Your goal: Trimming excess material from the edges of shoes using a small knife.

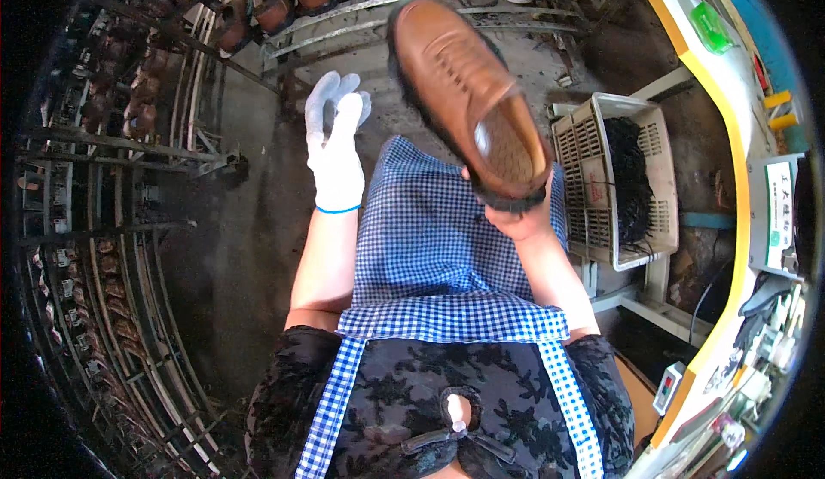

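Observation:
A brown leather lace-up shoe (pixel 468 92) with a dark sole is held up in front of me, its toe pointing away and to the left. My bare right hand (pixel 520 213) grips it at the heel, partly hidden behind it. To the left of the shoe, my left hand (pixel 338 148) wears a white glove with a blue cuff edge. Its fingers are apart and slightly bent, with nothing in them. A blue-and-white checked apron (pixel 438 230) covers my lap below the shoe.
Metal racks (pixel 163 165) with rows of shoes stand on the left, and another rack (pixel 369 2) with brown shoes runs across the far side. At right, a pale plastic crate (pixel 580 191) holds black stringy material. Beside it curves a yellow-edged white worktable (pixel 718 75) carrying a green object (pixel 711 28).

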The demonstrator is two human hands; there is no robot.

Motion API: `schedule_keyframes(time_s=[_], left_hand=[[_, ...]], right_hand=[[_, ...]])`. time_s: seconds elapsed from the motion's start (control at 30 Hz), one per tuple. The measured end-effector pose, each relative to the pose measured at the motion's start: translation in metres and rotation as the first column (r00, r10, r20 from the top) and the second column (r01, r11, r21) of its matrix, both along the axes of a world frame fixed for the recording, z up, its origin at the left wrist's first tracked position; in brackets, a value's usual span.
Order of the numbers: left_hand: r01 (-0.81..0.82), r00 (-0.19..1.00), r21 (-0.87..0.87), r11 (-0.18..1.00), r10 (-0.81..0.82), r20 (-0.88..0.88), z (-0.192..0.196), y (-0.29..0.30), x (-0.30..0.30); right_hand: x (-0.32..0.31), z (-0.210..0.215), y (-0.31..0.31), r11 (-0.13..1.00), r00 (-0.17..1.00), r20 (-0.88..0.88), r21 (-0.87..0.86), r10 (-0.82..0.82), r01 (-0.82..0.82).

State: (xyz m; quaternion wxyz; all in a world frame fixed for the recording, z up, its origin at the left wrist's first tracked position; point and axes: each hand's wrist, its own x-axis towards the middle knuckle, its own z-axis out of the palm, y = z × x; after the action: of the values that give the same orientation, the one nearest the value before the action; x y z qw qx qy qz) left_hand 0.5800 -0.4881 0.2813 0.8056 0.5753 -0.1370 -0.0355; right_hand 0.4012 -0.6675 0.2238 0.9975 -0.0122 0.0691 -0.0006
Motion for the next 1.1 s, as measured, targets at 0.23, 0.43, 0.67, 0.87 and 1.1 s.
schedule_keyframes(time_s=[0.23,0.43,0.67,0.87,1.1], left_hand=[[0.186,0.982,0.035,0.982,-0.187,0.022,0.034,-0.015,-0.018],[0.105,0.662,0.818,0.566,-0.653,0.367,0.042,-0.056,-0.049],[-0.222,0.529,0.852,0.475,-0.676,0.514,0.033,-0.098,0.020],[-0.383,0.459,0.803,0.455,-0.661,0.594,0.027,-0.151,0.147],[-0.457,0.735,0.877,0.149,-0.492,0.467,0.013,-0.200,0.236]], right_hand=[[0.031,-0.017,-0.017,0.986,0.942,0.335,0.159,-0.014,-0.042],[0.052,-0.017,-0.007,0.972,0.966,-0.204,-0.205,-0.158,0.116],[0.085,-0.046,-0.035,0.914,0.996,-0.071,-0.405,-0.055,0.021],[0.068,-0.077,-0.025,0.802,0.990,-0.138,-0.588,0.023,-0.101],[0.078,-0.072,-0.036,0.783,0.975,-0.219,-0.602,0.029,-0.159]])
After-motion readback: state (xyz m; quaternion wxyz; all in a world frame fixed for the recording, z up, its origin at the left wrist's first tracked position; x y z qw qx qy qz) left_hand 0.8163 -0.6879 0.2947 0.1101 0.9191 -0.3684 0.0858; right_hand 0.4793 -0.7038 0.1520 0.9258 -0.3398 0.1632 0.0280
